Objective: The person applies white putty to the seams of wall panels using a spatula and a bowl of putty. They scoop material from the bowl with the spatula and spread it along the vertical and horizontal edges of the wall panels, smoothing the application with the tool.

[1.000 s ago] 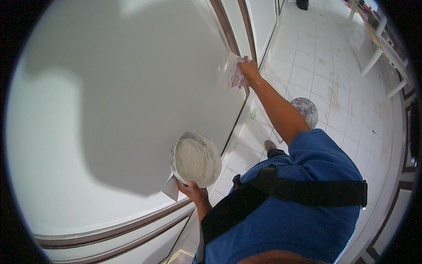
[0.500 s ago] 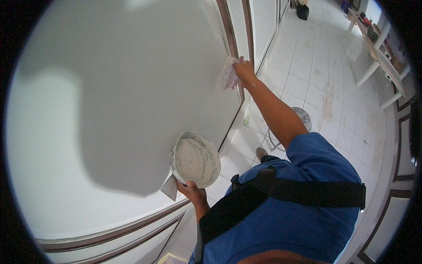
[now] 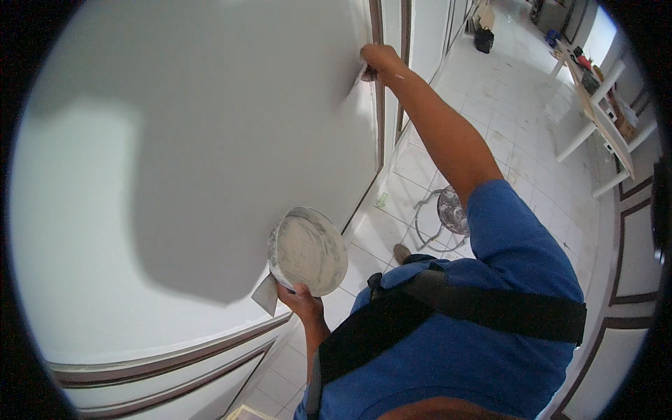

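My left hand (image 3: 299,301) is closed round the lower edge of a round pan (image 3: 308,250) of pale, pasty compound, along with a flat metal scraper (image 3: 264,294) whose blade sticks out below it. My right hand (image 3: 378,61) is raised at the far edge of the large white wall panel (image 3: 231,140), beside its brown trim (image 3: 380,126). It grips a thin pale pink-white crumpled sheet (image 3: 358,75), mostly hidden behind the hand and against the panel.
A round stool (image 3: 451,210) with a stained seat and metal legs stands on white floor tiles (image 3: 518,140) to the right. Farther along are a black bag (image 3: 484,40) and a long bench (image 3: 588,105) with items on it. A panelled wall (image 3: 633,252) borders the right side.
My right hand has moved up along the panel's edge, and the sheet in it shows less. The view has shifted slightly, showing more of the corridor. My left hand still holds the pan.
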The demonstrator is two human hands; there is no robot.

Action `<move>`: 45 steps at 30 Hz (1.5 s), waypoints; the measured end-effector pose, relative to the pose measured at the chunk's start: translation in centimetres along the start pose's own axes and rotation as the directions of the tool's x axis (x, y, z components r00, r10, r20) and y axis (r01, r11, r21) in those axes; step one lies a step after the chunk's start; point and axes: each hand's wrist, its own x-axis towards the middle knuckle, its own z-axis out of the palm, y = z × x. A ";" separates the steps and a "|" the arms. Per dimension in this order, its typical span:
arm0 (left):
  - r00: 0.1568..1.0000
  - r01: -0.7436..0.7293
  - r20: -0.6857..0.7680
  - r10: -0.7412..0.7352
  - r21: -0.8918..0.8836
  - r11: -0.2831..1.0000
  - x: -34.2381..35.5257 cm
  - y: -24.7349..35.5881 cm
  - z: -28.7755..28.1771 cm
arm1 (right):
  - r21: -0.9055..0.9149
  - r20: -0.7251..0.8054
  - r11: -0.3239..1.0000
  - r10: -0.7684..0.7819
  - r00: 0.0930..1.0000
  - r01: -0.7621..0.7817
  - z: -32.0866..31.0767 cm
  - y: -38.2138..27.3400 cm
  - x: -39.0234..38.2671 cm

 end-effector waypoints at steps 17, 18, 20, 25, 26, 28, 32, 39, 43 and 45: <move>0.996 -0.087 0.018 0.087 -0.013 0.996 0.2 -0.3 -0.5 | 0.196 0.103 0.981 -0.036 0.994 0.016 -6.3 2.5 -16.8; 0.994 -0.101 0.048 0.099 0.033 0.994 0.5 -1.1 -1.4 | 0.275 0.171 0.961 -0.086 0.982 0.036 -6.5 4.2 -17.5; 0.993 -0.078 0.087 0.082 -0.044 0.996 0.6 -0.1 -0.9 | 0.242 0.254 0.970 -0.099 0.962 0.036 -5.8 5.2 -20.6; 0.992 -0.004 0.123 0.027 -0.177 0.984 0.9 -1.7 -1.4 | -0.196 0.657 0.859 -0.243 0.713 0.474 -4.6 5.9 -27.5; 0.992 -0.009 0.124 0.034 -0.198 0.980 1.2 -2.4 -2.0 | -0.206 0.747 0.780 -0.266 0.610 0.591 -3.5 5.7 -29.1; 0.969 -0.112 0.208 0.133 -0.110 0.988 1.7 -3.5 -2.6 | -0.206 0.821 0.679 -0.271 0.502 0.704 -1.8 6.1 -31.3; 0.982 -0.032 0.180 0.063 -0.168 0.985 1.3 -3.3 -1.9 | -0.191 0.859 0.413 -0.369 0.356 0.890 -0.6 7.0 -32.7; 0.997 0.002 0.075 0.016 -0.234 0.972 0.7 0.0 0.0 | -0.304 0.829 0.328 -0.372 0.418 0.895 -1.1 2.7 -33.7; 0.988 0.075 0.153 -0.026 -0.323 0.943 0.1 4.9 2.9 | -0.203 0.828 0.355 -0.435 0.353 0.913 -2.5 -0.6 -33.9; 0.977 0.073 0.214 -0.003 -0.322 0.944 -0.1 6.4 4.3 | -0.273 0.740 0.541 -0.411 0.533 0.796 -3.5 -1.8 -33.6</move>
